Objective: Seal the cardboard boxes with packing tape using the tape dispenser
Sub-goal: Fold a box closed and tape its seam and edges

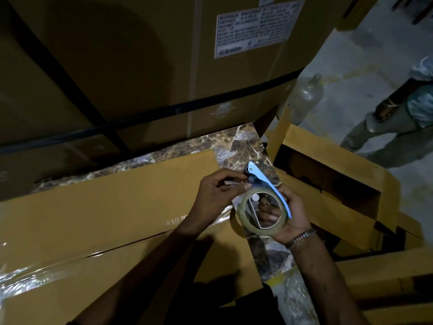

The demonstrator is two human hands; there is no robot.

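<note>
Right hand (pixel 289 215) grips dispenser (pixel 269 187), fingers curled through the tape roll (pixel 259 212) core. Dispenser held above flat box (pixel 105 207), at its right end; long axis runs from near-right to far-left, blue head pointing away. Left hand (pixel 218 190) pinches the tape end by the head. Marbled tabletop (pixel 236 141) beyond, then a big labelled carton (pixel 140 55).

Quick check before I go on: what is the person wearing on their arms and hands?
Both forearms are bare, with no sleeves in view and no gloves. The right hand has a metal link bracelet or watch band round the wrist. The left hand and its wrist show nothing worn. The light is dim, so finer details such as rings cannot be told.
</note>
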